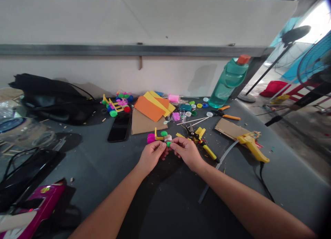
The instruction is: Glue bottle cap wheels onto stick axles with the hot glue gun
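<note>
Toward the middle of the grey worktop (85, 173), a yellow stick toy (159, 138) with pink and green caps (151, 138) sits just beyond the hands; the left hand (152, 156) and right hand (186, 153) together pinch a small green cap (168, 144).

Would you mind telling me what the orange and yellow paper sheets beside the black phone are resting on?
The orange paper sheet and yellow paper sheet rest on a piece of brown cardboard, visible along its front edge. The part of the cardboard beneath them is covered and cannot be seen.
</note>
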A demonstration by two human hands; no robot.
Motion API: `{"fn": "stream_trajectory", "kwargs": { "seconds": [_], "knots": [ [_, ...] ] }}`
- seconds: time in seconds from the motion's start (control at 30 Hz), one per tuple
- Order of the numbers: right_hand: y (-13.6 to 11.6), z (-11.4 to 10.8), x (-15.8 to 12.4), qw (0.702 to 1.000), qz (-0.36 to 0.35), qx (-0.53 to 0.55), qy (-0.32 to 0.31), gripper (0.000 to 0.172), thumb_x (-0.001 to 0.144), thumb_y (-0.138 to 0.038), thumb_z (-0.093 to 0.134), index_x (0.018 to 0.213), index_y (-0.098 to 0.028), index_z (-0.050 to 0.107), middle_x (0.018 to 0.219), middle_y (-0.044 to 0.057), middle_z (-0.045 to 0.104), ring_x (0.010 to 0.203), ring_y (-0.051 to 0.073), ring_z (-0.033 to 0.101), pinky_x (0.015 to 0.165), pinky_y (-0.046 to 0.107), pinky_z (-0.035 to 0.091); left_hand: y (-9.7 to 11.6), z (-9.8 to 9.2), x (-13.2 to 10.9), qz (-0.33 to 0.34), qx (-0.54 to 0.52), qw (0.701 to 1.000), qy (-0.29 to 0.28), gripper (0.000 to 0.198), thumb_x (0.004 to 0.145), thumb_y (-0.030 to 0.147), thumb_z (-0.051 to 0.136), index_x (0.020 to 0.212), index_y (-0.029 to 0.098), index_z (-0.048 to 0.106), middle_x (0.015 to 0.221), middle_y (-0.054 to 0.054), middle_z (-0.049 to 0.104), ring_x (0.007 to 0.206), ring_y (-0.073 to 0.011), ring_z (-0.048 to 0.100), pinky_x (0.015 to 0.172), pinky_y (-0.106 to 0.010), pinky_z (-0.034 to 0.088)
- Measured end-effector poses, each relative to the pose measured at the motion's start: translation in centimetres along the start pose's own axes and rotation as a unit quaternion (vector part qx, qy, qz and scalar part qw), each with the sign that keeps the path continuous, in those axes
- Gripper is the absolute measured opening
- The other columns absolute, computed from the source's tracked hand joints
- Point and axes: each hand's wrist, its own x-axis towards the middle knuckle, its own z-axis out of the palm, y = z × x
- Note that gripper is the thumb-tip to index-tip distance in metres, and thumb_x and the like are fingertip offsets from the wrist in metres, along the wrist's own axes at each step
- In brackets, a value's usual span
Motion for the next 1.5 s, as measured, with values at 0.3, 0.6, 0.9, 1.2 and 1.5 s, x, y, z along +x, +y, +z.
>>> {"fn": "stream_trajectory", "kwargs": {
  "seconds": [0.3,0.6,0.9,1.2,1.5],
  "knots": [
    [-0.09,-0.02,0.02,1.000,0.001,-0.007,-0.007,0.020,0.074,-0.037,0.059,0.078,-0.017,0.061,0.061,-0.003,0.056,0.048,0.007,0.044,0.042,0.019,0.035,0.04,-0.07,0.06,-0.012,-0.011,1.000,-0.002,0.035,0.082,0.046,0.052,0.071,0.014,0.060,0.063,-0.002,0.059,0.054,-0.0111,0.053,0.052,-0.023,0.046],
    [-0.30,0.00,-0.09,1.000,0.001,-0.017,-0.006,0.016,0.074,-0.034,0.059,0.076,-0.018,0.060,0.057,-0.004,0.053,0.046,0.007,0.043,0.042,0.019,0.035,0.11,-0.16,0.09,-0.022,-0.007,1.000,-0.012,0.033,0.080,0.044,0.055,0.070,0.013,0.060,0.063,-0.002,0.058,0.055,-0.0112,0.053,0.053,-0.024,0.045],
    [-0.34,-0.02,-0.04,1.000,-0.001,-0.019,0.002,0.016,0.073,-0.034,0.060,0.075,-0.018,0.060,0.060,-0.003,0.056,0.047,0.008,0.045,0.044,0.021,0.036,0.30,0.01,0.05,-0.034,-0.044,0.998,0.022,0.028,0.076,0.042,0.060,0.072,0.014,0.062,0.063,-0.001,0.060,0.054,-0.0110,0.054,0.053,-0.024,0.046],
    [-0.46,-0.01,-0.21,0.999,-0.005,-0.020,-0.026,0.014,0.074,-0.031,0.060,0.077,-0.018,0.061,0.061,-0.004,0.056,0.048,0.007,0.043,0.044,0.019,0.034,0.56,0.06,-0.10,-0.013,-0.025,1.000,0.013,0.023,0.076,0.037,0.062,0.071,0.014,0.061,0.062,0.000,0.059,0.055,-0.0094,0.052,0.054,-0.023,0.045],
    [-0.08,0.00,-0.09,0.999,-0.012,-0.035,-0.012,0.014,0.073,-0.031,0.060,0.073,-0.017,0.061,0.059,-0.003,0.056,0.048,0.007,0.042,0.044,0.019,0.033,0.47,0.11,-0.09,-0.014,-0.020,1.000,0.011,0.025,0.076,0.037,0.061,0.070,0.013,0.060,0.061,0.001,0.058,0.054,-0.0092,0.052,0.053,-0.022,0.044]
  ]
}}
